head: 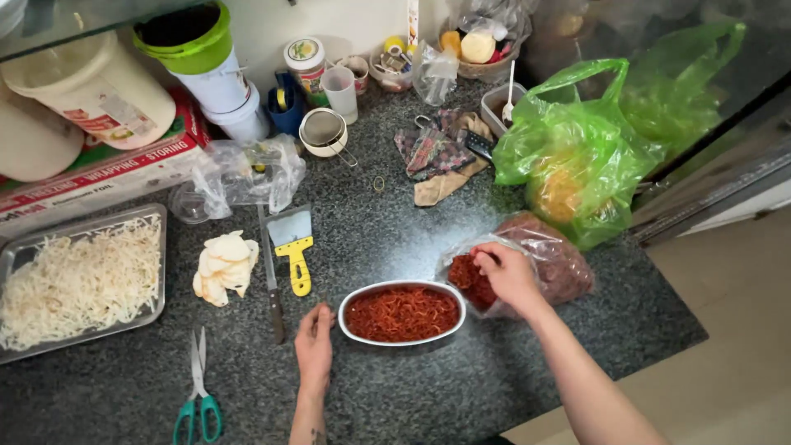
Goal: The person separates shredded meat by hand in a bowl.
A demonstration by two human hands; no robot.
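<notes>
An oval white dish point(401, 288) full of red shredded strands sits on the dark speckled counter near its front edge. My left hand point(314, 342) rests on the counter, fingertips at the dish's left rim. My right hand point(508, 274) reaches into a clear plastic bag point(560, 259) of the same red strands, just right of the dish, and pinches a clump of them.
A metal tray point(156, 272) of white shredded strands lies at the left. A knife point(271, 280), a yellow-handled scraper point(294, 247), pale crackers point(224, 265) and green scissors point(198, 387) lie between. A green plastic bag point(585, 148) and jars, cups and a strainer point(323, 130) crowd the back.
</notes>
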